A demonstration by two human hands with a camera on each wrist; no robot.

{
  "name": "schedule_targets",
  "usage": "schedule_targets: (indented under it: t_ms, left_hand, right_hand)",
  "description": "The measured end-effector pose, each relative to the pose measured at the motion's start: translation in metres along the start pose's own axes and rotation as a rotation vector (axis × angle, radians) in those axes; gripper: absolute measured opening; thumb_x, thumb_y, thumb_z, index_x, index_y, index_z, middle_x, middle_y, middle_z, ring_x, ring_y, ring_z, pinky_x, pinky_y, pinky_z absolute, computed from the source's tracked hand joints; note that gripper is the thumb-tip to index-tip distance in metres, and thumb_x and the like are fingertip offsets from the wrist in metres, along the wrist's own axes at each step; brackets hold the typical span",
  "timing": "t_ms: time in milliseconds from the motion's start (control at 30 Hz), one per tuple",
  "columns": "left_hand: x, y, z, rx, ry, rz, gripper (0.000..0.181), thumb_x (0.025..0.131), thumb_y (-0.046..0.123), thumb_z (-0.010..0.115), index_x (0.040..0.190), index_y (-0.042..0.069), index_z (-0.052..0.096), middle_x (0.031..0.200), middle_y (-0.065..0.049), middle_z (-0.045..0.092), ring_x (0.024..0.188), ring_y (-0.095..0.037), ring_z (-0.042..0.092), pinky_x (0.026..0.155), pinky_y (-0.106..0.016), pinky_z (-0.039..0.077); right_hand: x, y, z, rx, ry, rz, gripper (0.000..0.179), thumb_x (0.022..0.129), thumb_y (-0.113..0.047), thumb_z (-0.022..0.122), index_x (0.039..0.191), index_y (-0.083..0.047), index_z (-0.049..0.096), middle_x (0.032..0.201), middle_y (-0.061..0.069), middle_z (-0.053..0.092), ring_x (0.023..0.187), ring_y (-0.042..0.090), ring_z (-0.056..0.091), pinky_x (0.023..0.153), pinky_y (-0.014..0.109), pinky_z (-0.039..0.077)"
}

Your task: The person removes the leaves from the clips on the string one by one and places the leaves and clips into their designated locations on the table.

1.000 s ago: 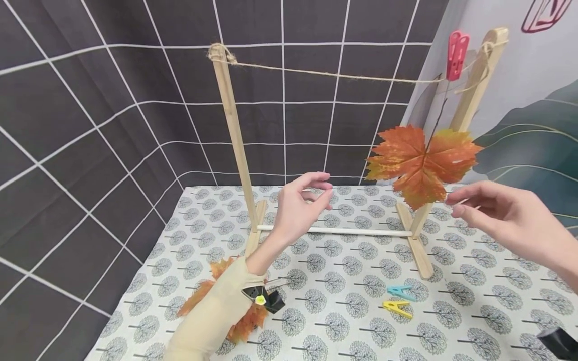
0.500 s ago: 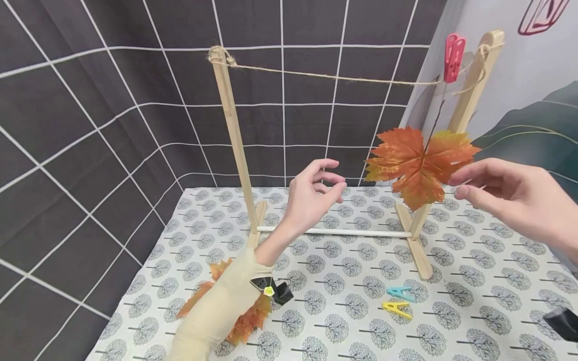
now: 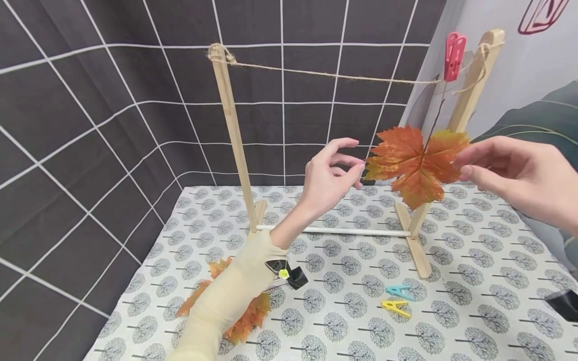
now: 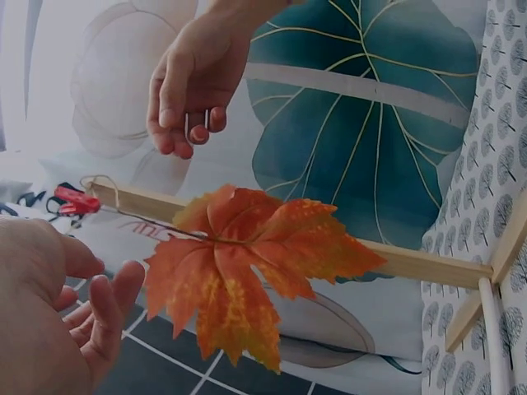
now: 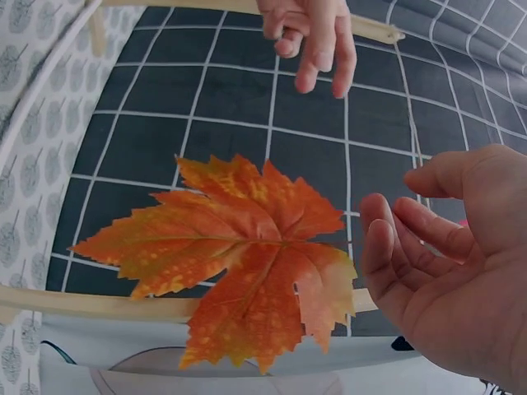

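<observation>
An orange maple leaf [image 3: 417, 163] hangs by its stem from a red clothespin [image 3: 454, 56] on the twine line [image 3: 334, 75]. My left hand [image 3: 328, 175] is just left of the leaf, its fingers loosely bent around nothing. On the other side, my right hand [image 3: 526, 175] is close to the leaf's right edge, with thumb and fingers slightly apart. Both wrist views show gaps between the leaf [image 4: 247, 271] and the two hands, so neither grips it. In the right wrist view the right palm [image 5: 469, 255] faces the leaf.
The twine runs between two wooden posts [image 3: 232, 115] joined low by a white rod [image 3: 343, 231]. A blue clothespin [image 3: 400, 292] and a yellow clothespin [image 3: 396, 308] lie on the tree-print tablecloth [image 3: 334, 321]. More orange leaves [image 3: 253, 318] lie partly under the left forearm.
My left hand has moved right and up, up to the leaf's left edge. The right hand has risen beside the leaf's right edge. Leaf and clothespins stay in place.
</observation>
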State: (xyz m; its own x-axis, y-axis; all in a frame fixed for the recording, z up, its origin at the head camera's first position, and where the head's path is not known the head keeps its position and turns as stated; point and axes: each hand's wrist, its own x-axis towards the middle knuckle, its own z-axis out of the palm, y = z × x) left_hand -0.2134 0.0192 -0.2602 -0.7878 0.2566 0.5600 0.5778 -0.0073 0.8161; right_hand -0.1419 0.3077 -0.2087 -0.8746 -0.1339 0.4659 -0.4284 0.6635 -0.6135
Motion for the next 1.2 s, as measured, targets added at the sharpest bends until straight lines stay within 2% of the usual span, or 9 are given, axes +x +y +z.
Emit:
schedule_targets:
  t_ms: [333,567,700,900,1000,1200]
  left_hand:
    - [0.018,0.005,0.017,-0.023,-0.02,-0.024,0.038,0.091,0.002,0.07,0.127,0.009,0.059,0.094,-0.001,0.074,0.058,-0.011,0.069,0.05,-0.027,0.053]
    - [0.028,0.006,0.025,-0.032,-0.023,-0.03,0.036,0.091,0.003,0.07,0.126,0.009,0.06,0.093,-0.001,0.074,0.061,-0.017,0.07,0.051,-0.027,0.054]
    - [0.032,0.005,0.03,-0.042,-0.007,-0.004,0.035,0.091,0.001,0.071,0.124,0.007,0.062,0.091,-0.002,0.074,0.059,-0.016,0.07,0.048,-0.027,0.052]
    - [0.038,0.005,0.037,-0.054,0.02,0.035,0.034,0.09,-0.001,0.071,0.123,0.004,0.063,0.091,-0.006,0.075,0.057,-0.018,0.069,0.045,-0.029,0.051]
    - [0.04,0.007,0.04,-0.034,0.015,0.014,0.035,0.09,0.001,0.071,0.124,0.006,0.063,0.092,-0.004,0.075,0.058,-0.016,0.07,0.047,-0.027,0.052]
    - [0.045,0.012,0.047,0.023,-0.006,-0.013,0.034,0.092,0.005,0.071,0.125,0.01,0.062,0.094,0.0,0.075,0.058,-0.005,0.067,0.05,-0.025,0.053]
  right_hand:
    - [0.014,-0.01,-0.009,0.056,0.013,-0.026,0.024,0.086,0.008,0.07,0.103,-0.009,0.072,0.085,-0.01,0.074,0.071,-0.002,0.067,0.058,0.008,0.048]
    - [0.025,-0.014,-0.014,0.108,0.037,-0.067,0.026,0.087,0.011,0.069,0.102,-0.01,0.072,0.081,-0.009,0.074,0.062,0.001,0.066,0.052,0.011,0.048]
    - [0.031,-0.018,-0.018,0.109,0.041,-0.064,0.026,0.086,0.01,0.069,0.102,-0.01,0.072,0.081,-0.01,0.074,0.06,0.001,0.065,0.051,0.011,0.048]
    - [0.04,-0.026,-0.021,0.093,0.046,-0.083,0.028,0.084,0.012,0.071,0.102,-0.01,0.073,0.084,-0.012,0.073,0.064,-0.001,0.067,0.054,0.01,0.049]
    - [0.045,-0.031,-0.022,0.1,0.044,-0.118,0.028,0.083,0.014,0.069,0.102,-0.007,0.072,0.084,-0.01,0.073,0.066,-0.001,0.067,0.057,0.009,0.05]
    - [0.058,-0.035,-0.028,0.158,0.056,-0.13,0.029,0.084,0.015,0.066,0.105,-0.003,0.072,0.089,-0.006,0.073,0.072,0.001,0.069,0.062,0.009,0.051]
